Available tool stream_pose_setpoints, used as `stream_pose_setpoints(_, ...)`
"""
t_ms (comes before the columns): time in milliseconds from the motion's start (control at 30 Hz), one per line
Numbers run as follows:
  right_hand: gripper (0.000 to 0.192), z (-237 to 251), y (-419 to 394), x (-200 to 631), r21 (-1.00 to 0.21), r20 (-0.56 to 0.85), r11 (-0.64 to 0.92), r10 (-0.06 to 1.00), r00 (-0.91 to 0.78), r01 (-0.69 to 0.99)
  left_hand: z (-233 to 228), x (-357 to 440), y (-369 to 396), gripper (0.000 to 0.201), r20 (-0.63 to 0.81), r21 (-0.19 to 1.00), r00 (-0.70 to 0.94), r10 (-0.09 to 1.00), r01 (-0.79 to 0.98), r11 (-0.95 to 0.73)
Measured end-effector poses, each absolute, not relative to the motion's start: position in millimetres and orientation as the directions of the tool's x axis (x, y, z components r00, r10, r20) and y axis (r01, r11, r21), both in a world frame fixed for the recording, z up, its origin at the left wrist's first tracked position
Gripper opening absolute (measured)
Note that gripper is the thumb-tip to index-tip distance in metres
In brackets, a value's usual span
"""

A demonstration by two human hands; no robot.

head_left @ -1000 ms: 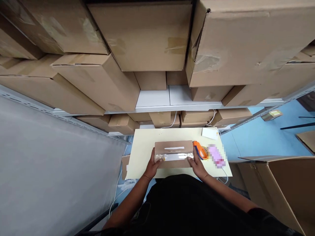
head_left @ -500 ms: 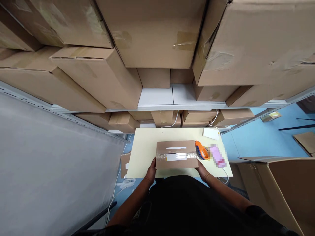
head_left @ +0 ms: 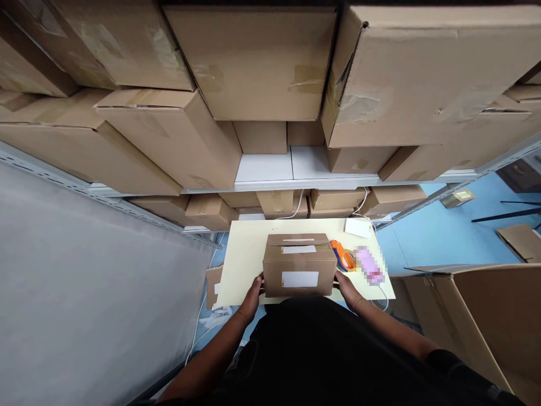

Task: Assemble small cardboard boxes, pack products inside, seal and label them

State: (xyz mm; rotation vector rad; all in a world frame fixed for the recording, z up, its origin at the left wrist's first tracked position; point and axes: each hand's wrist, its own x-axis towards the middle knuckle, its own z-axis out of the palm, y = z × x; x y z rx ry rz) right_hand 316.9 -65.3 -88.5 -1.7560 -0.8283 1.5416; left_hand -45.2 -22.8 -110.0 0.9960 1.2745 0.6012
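While you hold the cardboard box at the tabletop's near edge, keep even pressure low on both ends so it stays level. Your left hand presses its left end, your right hand its right, fingers flat, elbows tucked. An orange tape dispenser lies just beside.

One head-worn view looks steeply down and forward from above the person's chest. The bench sits small and low in frame; stacked shelves loom close overhead, filling the upper half.
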Motion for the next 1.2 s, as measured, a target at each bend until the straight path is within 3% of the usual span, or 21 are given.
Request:
stream_pose_setpoints(233, 0.071, -84, -67, 316, -0.806, -0.586, -0.591, 0.805, 0.098, 0.038, -102, -40, -25, 0.08, -0.384, 0.917, 0.185, 0.905, 0.193, 0.35)
stream_pose_setpoints(567, 0.06, -99, -54, 313, -0.8, -0.599, -0.596, 0.788, 0.141, -0.066, -110, -30, -31, 0.072, -0.471, 0.882, 0.098, 0.877, 0.064, 0.467)
stream_pose_setpoints(667, 0.055, -105, -53, 323, -0.831, -0.537, -0.55, 0.831, 0.144, 0.078, -111, -32, -30, 0.071, -0.47, 0.882, 0.093, 0.878, 0.092, 0.463)
stream_pose_setpoints(733, 0.05, -108, -51, 336, -0.829, -0.417, -0.46, 0.887, 0.198, 0.317, -110, -36, -28, 0.068, -0.471, 0.875, 0.075, 0.879, 0.161, 0.456)
stream_pose_setpoints(800, 0.045, -110, -46, 351, -0.716, -0.251, -0.363, 0.931, 0.266, 0.597, -108, -43, -26, 0.064, -0.458, 0.861, 0.022, 0.889, 0.261, 0.437)
stream_pose_setpoints(867, 0.043, -113, -37, 365, -0.515, -0.15, -0.329, 0.944, 0.295, 0.791, -103, -50, -22, 0.059, -0.395, 0.849, -0.036, 0.918, 0.367, 0.38)
stream_pose_setpoints(1000, 0.039, -119, -16, 375, -0.207, -0.268, -0.325, 0.926, 0.266, 0.923, -79, -55, -13, 0.048, -0.183, 0.823, -0.051, 0.982, 0.539, 0.182)
stream_pose_setpoints(1100, 0.038, -126, -4, 373, -0.129, -0.315, -0.316, 0.912, 0.263, 0.94, -52, -46, -9, 0.041, -0.095, 0.808, -0.016, 0.995, 0.583, 0.087)
stream_pose_setpoints(1200, 0.039, -134, -1, 370, -0.146, -0.27, -0.317, 0.924, 0.271, 0.937, -26, -28, -9, 0.035, -0.042, 0.794, 0.044, 0.998, 0.608, 0.007)
